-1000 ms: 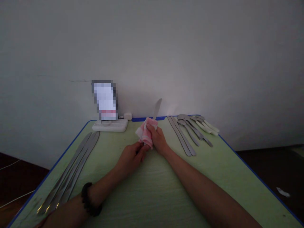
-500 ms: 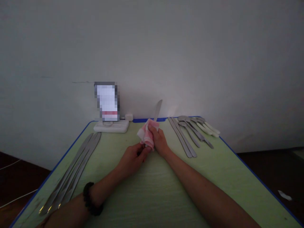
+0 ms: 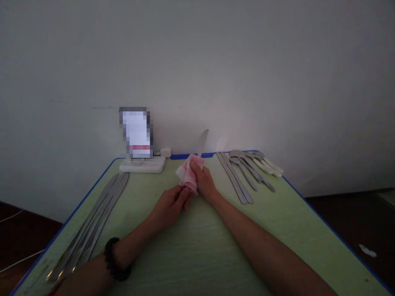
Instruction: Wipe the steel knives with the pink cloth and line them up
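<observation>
A table knife [image 3: 203, 142] points up and away over the middle of the table, its blade bare above a pink and white cloth [image 3: 187, 170]. The cloth is wrapped around the lower part of the knife and hides it. My right hand [image 3: 205, 181] is closed around the cloth from the right, thumb on top. Below the cloth, my left hand [image 3: 168, 205] pinches where the knife's handle end lies; the handle itself is covered by fingers and cloth.
Several table knives [image 3: 92, 222] lie at the left of the green table [image 3: 197, 255]. Two more knives [image 3: 234, 179] lie right of my hands, beside spoons and forks [image 3: 251, 166] and white-handled cutlery [image 3: 267, 165]. A phone [image 3: 137, 133] stands on a white stand [image 3: 142, 165] near the wall.
The whole view has shifted slightly, moving everything a little left. Both hands keep their hold on the cloth and knife, with the left fingers slightly changed in pose.
</observation>
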